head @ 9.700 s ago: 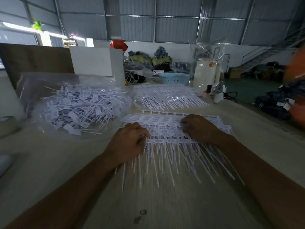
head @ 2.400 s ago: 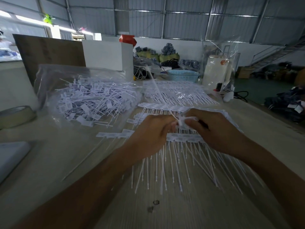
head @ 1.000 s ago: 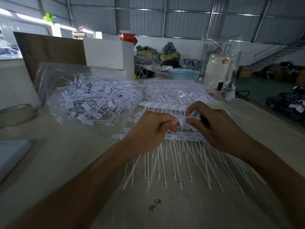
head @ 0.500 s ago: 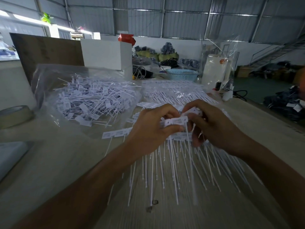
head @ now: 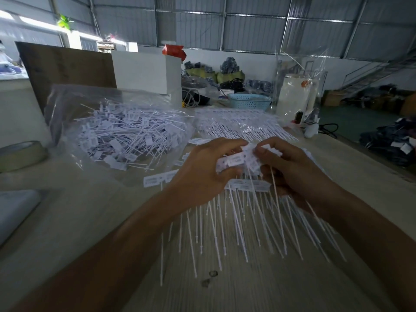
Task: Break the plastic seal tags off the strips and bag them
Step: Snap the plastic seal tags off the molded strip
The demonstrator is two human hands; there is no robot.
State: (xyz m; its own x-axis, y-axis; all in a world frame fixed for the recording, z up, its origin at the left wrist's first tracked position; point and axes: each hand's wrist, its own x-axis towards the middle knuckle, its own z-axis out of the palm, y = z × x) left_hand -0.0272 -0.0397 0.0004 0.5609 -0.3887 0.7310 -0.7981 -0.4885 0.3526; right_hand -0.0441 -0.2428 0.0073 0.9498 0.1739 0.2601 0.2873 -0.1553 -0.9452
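Step in hand, as judged: breaking tags off a strip, with bagging to come once a handful is free. Far left on the table (head: 67, 199), a roll of tape (head: 21, 155) and the corner of a flat pale object (head: 15, 208), neither in use. Next right, the clear bag (head: 117, 134) lies on its side, already holding a heap of loose tags with their tails crossing every way. A short strip of joined tags (head: 161, 177) lies flat just beside the left wrist. Left hand (head: 202, 174): fingers curled, thumb below and fingers above, pinching the heads of a strip of tags (head: 238, 159) lifted off the stack. Right hand (head: 290, 167): fingers also curled, thumb tip meeting the same strip from the other side; the hands nearly touch. Thin tails hang from the strip and fan toward the camera over the stack of strips (head: 247, 212) on the table. Which single tag is being worked cannot be told; heads overlap and blur. Next move likely needs a short twist or bend between the two pinches, then a carry leftward to the bag mouth. Further unbroken strips in clear wrap (head: 243, 124) lie behind the hands.
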